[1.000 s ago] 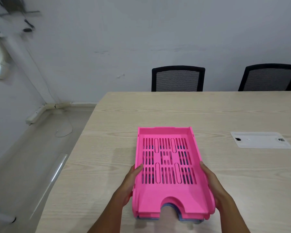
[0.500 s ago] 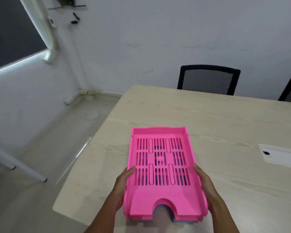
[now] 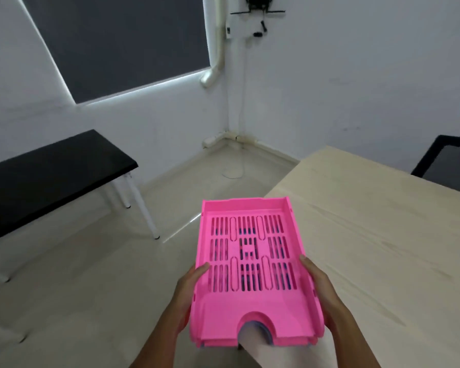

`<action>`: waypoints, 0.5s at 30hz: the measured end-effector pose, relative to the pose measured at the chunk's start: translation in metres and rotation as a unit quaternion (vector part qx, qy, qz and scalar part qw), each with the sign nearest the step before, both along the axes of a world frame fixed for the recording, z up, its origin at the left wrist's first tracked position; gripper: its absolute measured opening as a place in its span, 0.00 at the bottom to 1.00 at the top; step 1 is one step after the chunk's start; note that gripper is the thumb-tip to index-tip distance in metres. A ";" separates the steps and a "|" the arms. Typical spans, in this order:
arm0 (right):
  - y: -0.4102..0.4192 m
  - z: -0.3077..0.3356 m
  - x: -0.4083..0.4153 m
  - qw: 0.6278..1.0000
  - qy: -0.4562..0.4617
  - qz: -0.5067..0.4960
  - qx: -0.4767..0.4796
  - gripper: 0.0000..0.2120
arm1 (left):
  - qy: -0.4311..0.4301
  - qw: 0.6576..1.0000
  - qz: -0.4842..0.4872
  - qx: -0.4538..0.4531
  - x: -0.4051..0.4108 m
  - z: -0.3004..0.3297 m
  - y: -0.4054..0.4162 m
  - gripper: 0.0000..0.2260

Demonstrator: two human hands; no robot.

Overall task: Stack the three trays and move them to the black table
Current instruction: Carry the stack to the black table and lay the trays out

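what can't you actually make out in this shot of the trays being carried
- Lower trays, head view: the pink tray covers them; only blue edges show through its slots and front notch, so their count is unclear.
- Fingers of the left hand and right hand: tucked under the stack.
- Black table: its left end is cut off by the frame edge.
- Chair: cropped at the right edge.

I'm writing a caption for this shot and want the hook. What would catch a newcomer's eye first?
The bright pink tray stack in the centre foreground, held in the air by the left hand and the right hand on its long sides, with bluish trays showing beneath. Next, the black table on white legs at the left wall, under a large dark window blind. The pale wooden table fills the right.
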State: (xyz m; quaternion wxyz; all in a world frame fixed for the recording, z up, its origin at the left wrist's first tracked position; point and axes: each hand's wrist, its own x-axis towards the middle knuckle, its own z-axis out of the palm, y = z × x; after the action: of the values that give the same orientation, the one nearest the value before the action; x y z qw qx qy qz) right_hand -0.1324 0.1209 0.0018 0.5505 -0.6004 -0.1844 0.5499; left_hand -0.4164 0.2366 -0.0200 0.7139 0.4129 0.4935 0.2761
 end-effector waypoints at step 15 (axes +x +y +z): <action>0.256 -0.011 -0.236 0.967 -0.009 0.256 0.013 0.29 | -0.017 0.973 0.232 -0.002 -0.261 0.008 0.116 0.18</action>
State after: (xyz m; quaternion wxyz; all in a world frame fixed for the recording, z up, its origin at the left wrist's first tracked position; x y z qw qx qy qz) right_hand -0.3687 0.3770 -0.0092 0.3972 -0.5314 -0.3438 0.6646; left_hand -0.6770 0.3530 -0.0118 0.6392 0.2810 0.5645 0.4403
